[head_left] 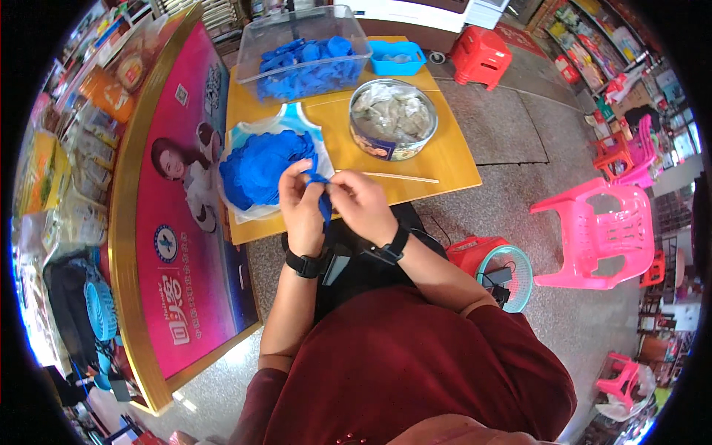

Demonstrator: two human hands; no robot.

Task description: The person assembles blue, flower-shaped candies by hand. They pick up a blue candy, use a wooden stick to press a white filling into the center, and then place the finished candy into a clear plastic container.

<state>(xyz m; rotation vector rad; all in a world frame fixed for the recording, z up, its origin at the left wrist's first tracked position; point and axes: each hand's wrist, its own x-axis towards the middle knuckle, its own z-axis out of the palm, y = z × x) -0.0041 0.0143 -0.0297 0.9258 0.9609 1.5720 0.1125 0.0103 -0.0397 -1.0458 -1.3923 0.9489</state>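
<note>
Maroon shirt (400, 356), blue strip (325, 208), clear bin (304, 24) (blue pieces (315, 68) inside)

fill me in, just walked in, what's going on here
A person seated at a yellow table is working a blue strip with the left hand and right hand, near the table's edge. A heap of similar blue pieces lies just beyond the left hand, and more sit in a clear bin at the far end. A round tin stands farther off on the right.
</note>
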